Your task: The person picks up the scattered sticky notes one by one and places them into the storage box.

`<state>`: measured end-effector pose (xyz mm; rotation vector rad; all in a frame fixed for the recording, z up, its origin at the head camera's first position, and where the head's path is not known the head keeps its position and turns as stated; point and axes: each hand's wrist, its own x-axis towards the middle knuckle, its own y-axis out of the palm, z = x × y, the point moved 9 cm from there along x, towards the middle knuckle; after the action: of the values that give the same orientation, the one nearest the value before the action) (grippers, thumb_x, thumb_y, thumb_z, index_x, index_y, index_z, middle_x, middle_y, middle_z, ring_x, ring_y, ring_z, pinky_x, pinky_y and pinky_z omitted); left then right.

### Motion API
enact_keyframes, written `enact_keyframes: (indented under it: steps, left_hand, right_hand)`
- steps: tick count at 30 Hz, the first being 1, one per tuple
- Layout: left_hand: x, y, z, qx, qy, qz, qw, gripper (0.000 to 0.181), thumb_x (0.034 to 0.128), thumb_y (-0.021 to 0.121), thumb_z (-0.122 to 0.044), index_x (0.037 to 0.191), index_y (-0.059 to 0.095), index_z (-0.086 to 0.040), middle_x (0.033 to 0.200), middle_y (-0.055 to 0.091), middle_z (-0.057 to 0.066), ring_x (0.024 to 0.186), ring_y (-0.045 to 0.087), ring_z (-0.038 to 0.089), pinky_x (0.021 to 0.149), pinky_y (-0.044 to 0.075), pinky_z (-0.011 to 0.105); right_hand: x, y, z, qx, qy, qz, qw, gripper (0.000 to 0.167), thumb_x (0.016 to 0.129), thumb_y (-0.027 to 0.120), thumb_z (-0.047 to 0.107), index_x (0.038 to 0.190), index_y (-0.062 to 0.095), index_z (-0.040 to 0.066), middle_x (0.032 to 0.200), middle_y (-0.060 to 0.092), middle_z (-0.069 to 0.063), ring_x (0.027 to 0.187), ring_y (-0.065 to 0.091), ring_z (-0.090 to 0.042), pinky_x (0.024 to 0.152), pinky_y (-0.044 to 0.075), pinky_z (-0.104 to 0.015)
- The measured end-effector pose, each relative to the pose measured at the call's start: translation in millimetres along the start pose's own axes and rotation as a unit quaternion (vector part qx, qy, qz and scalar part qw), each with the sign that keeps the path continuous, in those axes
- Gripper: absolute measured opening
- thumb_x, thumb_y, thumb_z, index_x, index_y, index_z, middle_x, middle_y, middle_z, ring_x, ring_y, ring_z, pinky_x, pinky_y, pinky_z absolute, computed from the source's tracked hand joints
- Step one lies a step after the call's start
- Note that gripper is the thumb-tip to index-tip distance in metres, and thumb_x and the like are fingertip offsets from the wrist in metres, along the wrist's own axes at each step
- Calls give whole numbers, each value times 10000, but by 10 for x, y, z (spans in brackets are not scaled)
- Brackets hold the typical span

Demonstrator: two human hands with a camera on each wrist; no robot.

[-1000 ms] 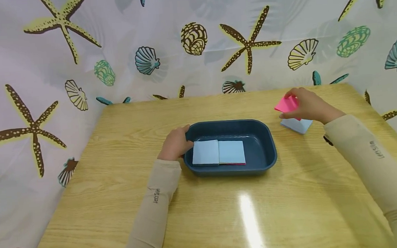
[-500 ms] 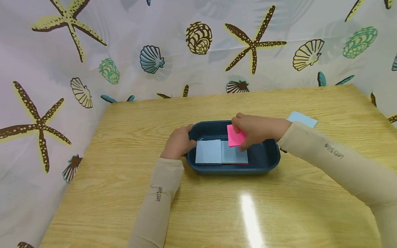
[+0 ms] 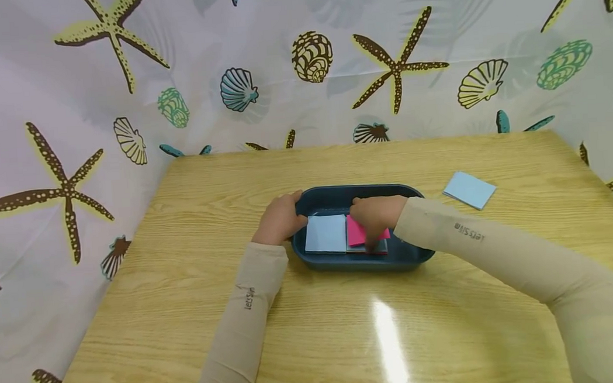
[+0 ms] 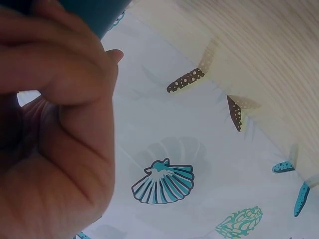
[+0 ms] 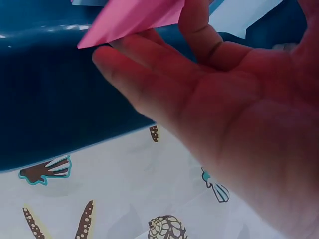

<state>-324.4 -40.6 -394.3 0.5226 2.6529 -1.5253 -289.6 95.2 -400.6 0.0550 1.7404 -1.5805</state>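
Note:
In the head view a dark blue plastic tub (image 3: 363,264) stands on the table, and my left hand (image 3: 279,219) grips its left rim. My right hand (image 3: 376,213) is inside the tub and pinches a pink sticky note pad (image 3: 356,233) between thumb and fingers. This pad lies over the right-hand stack of sticky notes (image 3: 354,249), mostly covering it; beside it is a light blue stack (image 3: 326,234). In the right wrist view the pink pad (image 5: 134,20) appears tilted between my fingers, above the tub floor. The left wrist view shows my curled left hand (image 4: 60,124) below the tub's edge.
A light blue sticky note pad (image 3: 470,189) lies on the wooden table (image 3: 207,197), to the right of the tub. Behind the table hangs a white cloth (image 3: 269,18) printed with shells and starfish.
My right hand has carried the pink pad leftward from above the light blue pad on the table, then down into the tub onto the right stack. My left hand stays on the rim.

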Motion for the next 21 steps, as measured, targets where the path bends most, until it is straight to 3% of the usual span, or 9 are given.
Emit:
enact_keyframes:
  steps: [5,13,21]
  left_hand:
    - [-14,-7,-8,2,-21,19,10000,653,873,614,-61,1482,378,-75,1117,669,158,443,445,126,445,373,221]
    - [-10,-12,-11,-32,-8,1,10000,651,872,606,-52,1481,378,-73,1068,682,157,430,434,125,435,363,220]
    - [-15,-6,-10,-31,-22,10,10000,651,873,615,-58,1480,381,-74,1090,676,158,426,450,130,433,375,219]
  right_hand:
    - [19,36,29,-19,51,27,10000,686,739,838,244,1287,542,-44,1371,456,-232,1129,540,-308,975,466,-442]
    - [31,67,77,-43,-36,-64,10000,672,723,852,225,1257,555,-55,1239,508,-218,946,558,-251,883,523,-390]
    - [42,103,93,22,-28,-31,10000,725,711,862,205,1291,528,-74,1383,415,-273,960,596,-254,910,514,-391]
